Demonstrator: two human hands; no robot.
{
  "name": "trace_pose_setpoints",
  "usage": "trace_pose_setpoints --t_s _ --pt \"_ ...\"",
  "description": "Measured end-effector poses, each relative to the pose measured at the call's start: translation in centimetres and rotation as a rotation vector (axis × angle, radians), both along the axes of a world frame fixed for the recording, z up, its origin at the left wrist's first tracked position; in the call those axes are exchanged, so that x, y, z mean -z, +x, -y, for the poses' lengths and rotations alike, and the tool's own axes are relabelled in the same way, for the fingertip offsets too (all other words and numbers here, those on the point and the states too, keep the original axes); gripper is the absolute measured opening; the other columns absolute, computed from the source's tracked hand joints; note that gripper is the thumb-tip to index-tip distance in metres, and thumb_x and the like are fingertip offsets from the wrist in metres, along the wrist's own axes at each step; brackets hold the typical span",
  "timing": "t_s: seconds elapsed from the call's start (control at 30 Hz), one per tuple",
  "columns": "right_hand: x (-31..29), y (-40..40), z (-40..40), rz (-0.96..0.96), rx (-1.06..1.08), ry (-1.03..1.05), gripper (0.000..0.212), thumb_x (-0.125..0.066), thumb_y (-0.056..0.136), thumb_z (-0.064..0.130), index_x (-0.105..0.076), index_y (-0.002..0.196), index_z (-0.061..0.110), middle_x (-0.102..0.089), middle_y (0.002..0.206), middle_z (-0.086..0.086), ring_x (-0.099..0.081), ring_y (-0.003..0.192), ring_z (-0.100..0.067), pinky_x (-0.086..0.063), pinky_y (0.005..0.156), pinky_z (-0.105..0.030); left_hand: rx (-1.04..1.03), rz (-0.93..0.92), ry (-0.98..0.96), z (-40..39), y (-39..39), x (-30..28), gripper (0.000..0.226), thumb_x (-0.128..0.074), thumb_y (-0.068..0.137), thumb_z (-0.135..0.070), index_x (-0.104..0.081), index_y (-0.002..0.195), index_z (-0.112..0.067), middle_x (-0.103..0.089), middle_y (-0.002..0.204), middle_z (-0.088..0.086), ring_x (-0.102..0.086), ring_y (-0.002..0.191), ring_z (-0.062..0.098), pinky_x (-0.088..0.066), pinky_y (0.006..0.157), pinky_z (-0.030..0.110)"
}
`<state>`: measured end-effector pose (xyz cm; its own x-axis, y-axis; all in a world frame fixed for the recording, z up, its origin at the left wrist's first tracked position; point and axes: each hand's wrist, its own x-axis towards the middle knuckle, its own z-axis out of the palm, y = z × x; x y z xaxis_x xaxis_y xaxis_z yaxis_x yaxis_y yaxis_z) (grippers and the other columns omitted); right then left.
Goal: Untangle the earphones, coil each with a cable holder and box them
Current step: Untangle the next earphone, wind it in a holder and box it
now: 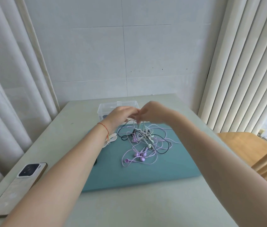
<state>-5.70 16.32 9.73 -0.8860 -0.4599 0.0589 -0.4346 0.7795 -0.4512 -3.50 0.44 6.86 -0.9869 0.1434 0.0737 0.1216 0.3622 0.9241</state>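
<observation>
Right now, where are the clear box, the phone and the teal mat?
clear box (102,110): head view, left wall.
phone (17,189): head view, middle of its back.
teal mat (145,176): head view, bare near part.

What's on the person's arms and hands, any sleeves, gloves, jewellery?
Both forearms are bare: no sleeves or gloves in view. The left hand has a thin red string bracelet at the wrist. Nothing is visibly worn on the right hand or its wrist.

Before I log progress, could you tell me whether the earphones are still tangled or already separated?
Still tangled: purple, black and white cables of the earphones cross in one heap on the teal mat, none coiled.
</observation>
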Motion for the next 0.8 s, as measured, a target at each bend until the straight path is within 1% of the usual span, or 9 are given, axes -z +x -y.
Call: trace_pose_setpoints --t_s 0.1,0.17,0.23,0.3,0.37,0.5,0.67,0.73,0.8 --pt "-1.9 -0.4 -0.8 -0.024 0.087 -0.153 0.019 -0.056 0.089 0.022 -0.070 0.081 0.012 -0.058 0.069 -0.002 -0.049 0.065 -0.016 -0.038 0.056 -0.026 0.021 -0.046 0.043 0.2 -0.2 -1.3 0.016 -0.067 0.089 -0.023 -0.069 0.090 -0.007 -0.071 0.090 0.009 -0.059 0.067 0.002 -0.040 0.056 0.010" --pt "-2.6 -0.6 -1.1 0.067 0.123 -0.433 0.020 -0.047 0.090 0.012 -0.062 0.079 0.006 -0.063 0.074 -0.008 -0.058 0.072 -0.022 -0.048 0.067 -0.030 0.031 -0.052 0.062 -0.1 -0.4 -2.0 0.007 -0.068 0.087 -0.009 -0.063 0.083 -0.006 -0.067 0.084 0.011 -0.052 0.048 -0.003 -0.037 0.048 0.007" --pt "-3.2 -0.8 -1.7 0.161 0.154 -0.762 0.019 -0.042 0.089 0.007 -0.054 0.074 0.006 -0.063 0.066 -0.010 -0.063 0.067 -0.026 -0.054 0.074 -0.037 0.000 -0.087 0.026 -0.3 -1.0 -2.3 0.010 -0.070 0.085 -0.006 -0.062 0.080 -0.009 -0.067 0.078 0.007 -0.055 0.054 0.000 -0.042 0.052 0.008" --pt "-3.7 -1.2 -2.9 0.164 0.182 -0.905 0.018 -0.046 0.089 0.006 -0.054 0.073 0.007 -0.056 0.058 -0.007 -0.059 0.054 -0.024 -0.058 0.066 -0.036 -0.080 -0.124 -0.029 -0.3 -1.8 -2.1 0.009 -0.072 0.083 -0.009 -0.064 0.080 -0.011 -0.069 0.075 0.004 -0.060 0.066 0.010 -0.048 0.066 0.018" --pt "-3.7 -1.8 -4.4 0.063 0.222 -0.774 0.013 -0.056 0.086 0.010 -0.061 0.074 0.008 -0.051 0.057 -0.004 -0.050 0.046 -0.017 -0.054 0.053 -0.028 -0.228 -0.165 -0.090 -0.4 -2.7 -1.8 0.006 -0.070 0.083 -0.012 -0.065 0.081 -0.013 -0.071 0.075 0.003 -0.060 0.067 0.015 -0.049 0.069 0.030" --pt "-2.5 -2.8 -6.7 -0.024 0.263 -0.293 0.013 -0.062 0.082 0.007 -0.073 0.082 0.014 -0.059 0.056 -0.004 -0.054 0.046 -0.015 -0.046 0.049 -0.017 -0.429 -0.255 -0.027 -0.7 -4.2 -2.4 0.005 -0.063 0.086 -0.016 -0.059 0.083 -0.016 -0.071 0.075 0.005 -0.060 0.056 0.013 -0.046 0.056 0.024" --pt "0.1 -4.6 -8.4 -0.010 0.360 -0.139 0.011 -0.066 0.079 0.012 -0.075 0.072 0.014 -0.072 0.068 -0.007 -0.063 0.059 -0.016 -0.059 0.071 -0.030 -0.631 -0.421 0.241 -1.7 -5.5 -4.6 0.007 -0.049 0.087 -0.025 -0.048 0.081 -0.024 -0.071 0.071 0.001 -0.063 0.061 0.018 -0.054 0.068 0.036" --pt "0.4 -4.7 -8.9 -0.029 0.401 -0.157 0.013 -0.070 0.080 0.017 -0.075 0.078 0.005 -0.063 0.060 -0.006 -0.053 0.054 -0.017 -0.051 0.061 -0.025 -0.571 -0.383 0.126 -1.7 -5.8 -4.9 0.014 -0.048 0.086 -0.034 -0.057 0.080 -0.024 -0.072 0.078 -0.001 -0.066 0.078 0.021 -0.053 0.079 0.037" --pt "0.2 -4.6 -9.2 -0.038 0.404 -0.218 0.015 -0.071 0.083 0.024 -0.074 0.079 0.009 -0.048 0.053 -0.002 -0.041 0.049 -0.016 -0.037 0.050 -0.022 -0.431 -0.244 -0.192 -1.7 -5.9 -4.7 0.027 -0.051 0.084 -0.038 -0.070 0.082 -0.018 -0.073 0.088 0.004 -0.064 0.090 0.026 -0.050 0.083 0.034"
